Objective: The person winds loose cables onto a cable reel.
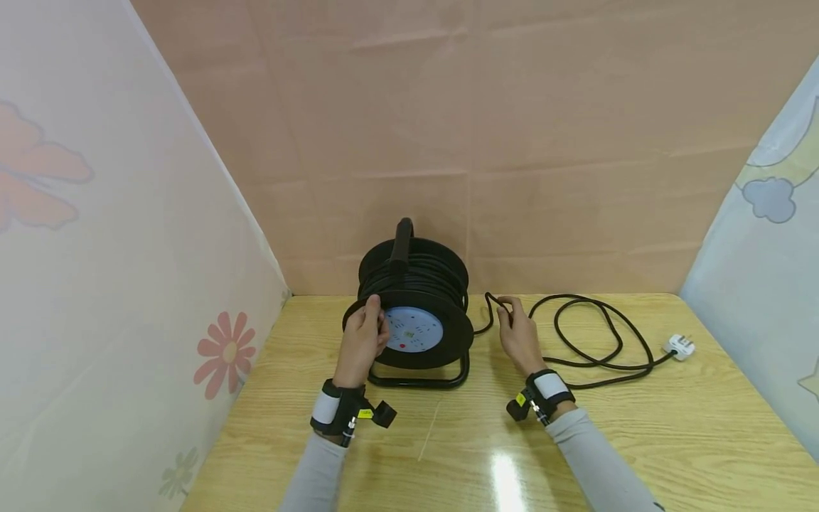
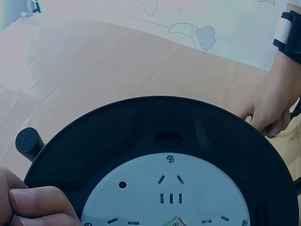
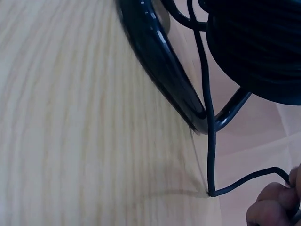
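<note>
A black cable reel (image 1: 451, 331) with a pale round socket panel (image 1: 414, 329) stands on a tubular frame (image 1: 419, 382), black cable wound on its drum. My left hand (image 1: 363, 341) has its fingers curled at the left side of the reel's front disc (image 2: 160, 122); the part they hold is hidden behind them. To the right of the reel, my right hand (image 1: 520, 340) pinches the loose black cable (image 1: 491, 313). In the right wrist view this cable (image 3: 210, 155) runs from the reel, bends sharply and rises into the fingertips (image 3: 273, 207).
Loose cable loops (image 1: 614, 345) lie on the wooden table (image 1: 448, 455) right of the right hand, ending in a white plug (image 1: 680, 347). The reel's carrying handle (image 1: 401, 245) sticks up on top. A brown sheet (image 1: 544, 142) hangs behind; patterned sheets stand at both sides.
</note>
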A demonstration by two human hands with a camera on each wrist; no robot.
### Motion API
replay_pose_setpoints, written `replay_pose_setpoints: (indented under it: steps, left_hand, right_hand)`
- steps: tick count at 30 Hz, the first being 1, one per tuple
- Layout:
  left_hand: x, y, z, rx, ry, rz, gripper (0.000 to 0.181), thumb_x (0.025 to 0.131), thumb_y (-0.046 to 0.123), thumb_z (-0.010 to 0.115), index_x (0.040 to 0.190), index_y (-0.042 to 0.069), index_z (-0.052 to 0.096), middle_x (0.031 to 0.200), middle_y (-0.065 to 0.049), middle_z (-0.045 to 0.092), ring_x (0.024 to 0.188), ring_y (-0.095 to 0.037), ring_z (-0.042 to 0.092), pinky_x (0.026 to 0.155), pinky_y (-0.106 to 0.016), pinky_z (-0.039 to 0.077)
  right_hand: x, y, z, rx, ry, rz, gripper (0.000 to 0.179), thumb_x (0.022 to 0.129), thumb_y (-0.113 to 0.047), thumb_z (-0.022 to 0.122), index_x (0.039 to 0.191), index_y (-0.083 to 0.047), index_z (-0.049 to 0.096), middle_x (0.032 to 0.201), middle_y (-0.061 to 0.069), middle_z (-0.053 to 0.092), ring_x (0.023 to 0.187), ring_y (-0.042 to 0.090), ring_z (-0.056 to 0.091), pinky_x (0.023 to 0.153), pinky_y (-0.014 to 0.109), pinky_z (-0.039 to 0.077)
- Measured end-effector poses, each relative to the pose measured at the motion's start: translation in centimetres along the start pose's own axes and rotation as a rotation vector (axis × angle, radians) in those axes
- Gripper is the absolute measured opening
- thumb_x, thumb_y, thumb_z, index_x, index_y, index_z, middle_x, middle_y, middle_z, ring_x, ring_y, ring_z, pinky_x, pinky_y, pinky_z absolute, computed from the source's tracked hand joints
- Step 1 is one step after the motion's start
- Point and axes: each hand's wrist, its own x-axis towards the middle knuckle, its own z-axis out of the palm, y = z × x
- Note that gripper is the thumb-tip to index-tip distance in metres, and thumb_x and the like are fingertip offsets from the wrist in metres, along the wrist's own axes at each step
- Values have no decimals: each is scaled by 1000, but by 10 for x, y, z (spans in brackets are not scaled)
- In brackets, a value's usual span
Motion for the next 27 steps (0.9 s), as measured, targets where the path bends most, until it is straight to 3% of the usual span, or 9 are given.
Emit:
replay_pose_setpoints:
  steps: [16,27]
  left_hand:
    - [2,4,12,30,-15,28,60,103,54,34,73,1,39,54,-5,35,41,-15,24,38,-26,21]
    - [3,5,21,111,-23,104,60,105,49,31,68,3,42,52,-5,37,43,-16,33,43,-26,28]
  right_hand:
    - [-6,1,5,-13,-23,-52,34,107,-13,36,137,-5,48,58,3,39,38,14,33,40,29,33]
    - [-10,0,4,-2,-56,-13,35,108,-17,32,139,-9,45,56,4,40,35,12,31,37,28,31]
